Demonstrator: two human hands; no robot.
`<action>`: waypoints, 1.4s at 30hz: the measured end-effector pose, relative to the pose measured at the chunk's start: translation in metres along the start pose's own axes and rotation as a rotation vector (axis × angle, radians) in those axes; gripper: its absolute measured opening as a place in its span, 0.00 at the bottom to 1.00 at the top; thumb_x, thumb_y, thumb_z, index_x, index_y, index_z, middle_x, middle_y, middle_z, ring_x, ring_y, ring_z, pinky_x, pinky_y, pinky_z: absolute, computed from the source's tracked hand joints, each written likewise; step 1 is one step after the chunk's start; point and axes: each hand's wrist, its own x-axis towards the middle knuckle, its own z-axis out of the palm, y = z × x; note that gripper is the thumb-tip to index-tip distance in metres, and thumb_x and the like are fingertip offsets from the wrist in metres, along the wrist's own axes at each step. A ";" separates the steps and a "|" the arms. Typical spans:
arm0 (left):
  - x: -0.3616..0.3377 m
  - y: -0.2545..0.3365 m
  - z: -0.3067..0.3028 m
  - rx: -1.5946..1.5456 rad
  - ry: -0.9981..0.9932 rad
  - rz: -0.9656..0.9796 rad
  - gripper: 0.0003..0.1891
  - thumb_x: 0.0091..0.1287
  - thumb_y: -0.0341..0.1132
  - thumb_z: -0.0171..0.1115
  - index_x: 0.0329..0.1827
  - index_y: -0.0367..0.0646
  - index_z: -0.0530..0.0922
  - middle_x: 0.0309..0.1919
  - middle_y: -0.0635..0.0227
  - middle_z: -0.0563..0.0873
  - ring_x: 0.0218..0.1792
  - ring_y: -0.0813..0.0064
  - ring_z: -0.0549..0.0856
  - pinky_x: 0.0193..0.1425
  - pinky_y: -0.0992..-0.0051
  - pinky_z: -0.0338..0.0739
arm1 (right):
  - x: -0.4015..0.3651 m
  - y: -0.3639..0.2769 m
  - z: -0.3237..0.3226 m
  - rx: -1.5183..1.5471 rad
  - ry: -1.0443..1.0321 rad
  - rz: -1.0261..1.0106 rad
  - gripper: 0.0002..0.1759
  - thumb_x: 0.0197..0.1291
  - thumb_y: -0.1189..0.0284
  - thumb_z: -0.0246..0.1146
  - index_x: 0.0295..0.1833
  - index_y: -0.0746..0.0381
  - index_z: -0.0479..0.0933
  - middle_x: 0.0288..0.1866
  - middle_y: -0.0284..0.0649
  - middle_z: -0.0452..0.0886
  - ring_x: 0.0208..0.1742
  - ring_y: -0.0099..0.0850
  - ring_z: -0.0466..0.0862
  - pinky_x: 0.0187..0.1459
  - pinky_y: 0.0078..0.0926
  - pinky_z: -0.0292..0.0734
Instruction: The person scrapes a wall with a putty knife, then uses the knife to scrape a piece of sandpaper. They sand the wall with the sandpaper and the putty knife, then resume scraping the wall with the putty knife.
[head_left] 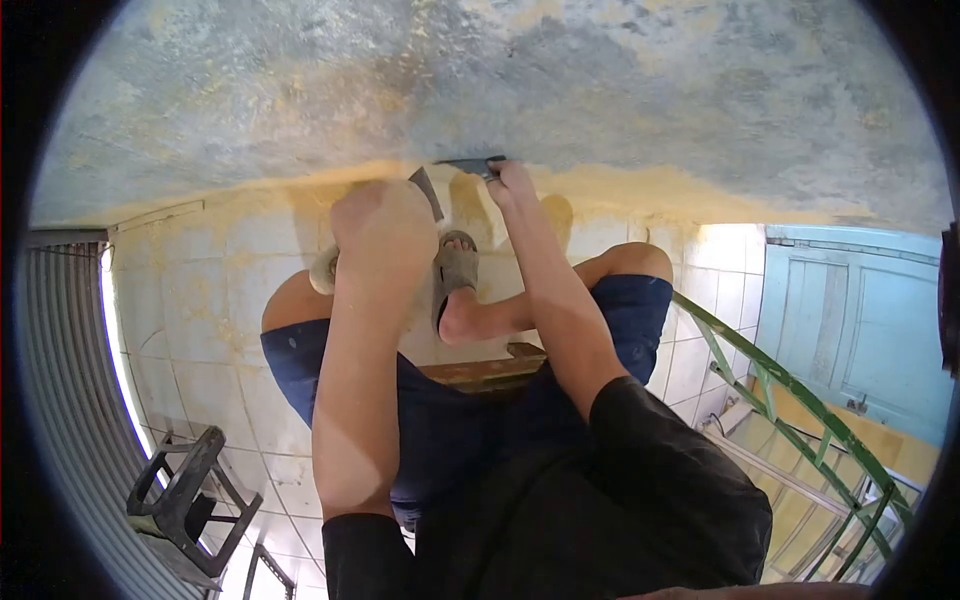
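My left hand (385, 228) is closed in a fist beside the foot of the wall, and a scraper (427, 192) with a flat metal blade sticks out of it. The handle is hidden by my fingers. To its right, my right hand (508, 185) grips a dark, wide-bladed putty knife (468, 163) whose blade lies along the lower wall. Mottled grey and yellowish patches cover the wall (600, 95), with a yellow strip along its bottom. A sandalled foot (459, 262) stands just below both hands.
I sit on a low wooden seat (480, 372) over tiled floor (195, 310) smeared with yellow. A dark plastic stool (190, 490) stands lower left, near a corrugated shutter (65, 340). On the right are a green metal frame (780, 380) and a light blue door (850, 320).
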 end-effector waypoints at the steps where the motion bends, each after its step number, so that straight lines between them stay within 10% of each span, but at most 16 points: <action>1: 0.003 0.000 -0.003 -0.004 -0.047 -0.022 0.15 0.40 0.31 0.80 0.34 0.40 0.89 0.38 0.48 0.91 0.45 0.52 0.92 0.51 0.62 0.85 | 0.017 0.000 0.003 -0.041 0.088 0.087 0.24 0.67 0.91 0.46 0.67 0.71 0.70 0.64 0.55 0.76 0.61 0.50 0.80 0.62 0.50 0.82; 8: 0.002 0.000 -0.006 0.023 -0.103 -0.038 0.12 0.44 0.31 0.78 0.34 0.41 0.89 0.38 0.49 0.91 0.44 0.52 0.92 0.51 0.63 0.85 | -0.032 -0.007 0.010 -0.034 -0.070 -0.049 0.18 0.68 0.89 0.48 0.60 0.70 0.73 0.59 0.51 0.78 0.56 0.45 0.81 0.58 0.47 0.84; 11: 0.003 0.000 0.002 0.027 -0.043 0.006 0.11 0.46 0.32 0.77 0.33 0.41 0.90 0.38 0.50 0.91 0.45 0.53 0.92 0.52 0.64 0.86 | 0.124 0.031 -0.065 0.052 -0.172 0.168 0.17 0.70 0.89 0.48 0.61 0.72 0.71 0.63 0.51 0.75 0.59 0.46 0.79 0.65 0.46 0.80; 14: 0.006 0.003 -0.007 0.040 -0.072 -0.060 0.11 0.45 0.31 0.77 0.34 0.41 0.90 0.38 0.49 0.91 0.45 0.53 0.92 0.51 0.64 0.86 | -0.048 -0.011 0.035 0.084 -0.126 -0.098 0.16 0.68 0.89 0.50 0.57 0.68 0.74 0.59 0.49 0.79 0.53 0.43 0.81 0.50 0.42 0.84; 20: 0.004 0.001 0.006 0.007 0.006 -0.004 0.12 0.44 0.29 0.78 0.33 0.39 0.89 0.38 0.49 0.91 0.45 0.54 0.92 0.51 0.64 0.85 | 0.045 0.012 -0.019 -0.040 -0.178 0.166 0.20 0.68 0.90 0.49 0.63 0.68 0.72 0.62 0.51 0.78 0.56 0.45 0.82 0.53 0.45 0.83; 32: 0.006 0.000 0.006 0.024 -0.020 -0.055 0.14 0.39 0.30 0.82 0.31 0.39 0.88 0.36 0.50 0.91 0.43 0.53 0.92 0.48 0.62 0.85 | -0.044 -0.015 0.023 0.041 -0.120 -0.117 0.17 0.66 0.91 0.49 0.57 0.72 0.75 0.57 0.50 0.80 0.52 0.44 0.82 0.55 0.46 0.84; 36: 0.000 0.004 -0.003 0.022 -0.024 0.000 0.11 0.43 0.29 0.79 0.31 0.40 0.88 0.36 0.49 0.91 0.42 0.52 0.92 0.48 0.63 0.85 | 0.030 -0.009 -0.019 -0.262 -0.103 0.062 0.15 0.66 0.91 0.49 0.54 0.72 0.75 0.54 0.49 0.80 0.50 0.43 0.81 0.53 0.45 0.83; 42: 0.011 0.001 0.011 -0.001 0.017 -0.060 0.08 0.50 0.30 0.72 0.33 0.40 0.89 0.36 0.48 0.91 0.43 0.51 0.92 0.48 0.61 0.85 | -0.003 -0.018 0.003 0.077 -0.123 -0.090 0.12 0.67 0.90 0.51 0.51 0.73 0.76 0.51 0.50 0.78 0.47 0.43 0.80 0.47 0.46 0.83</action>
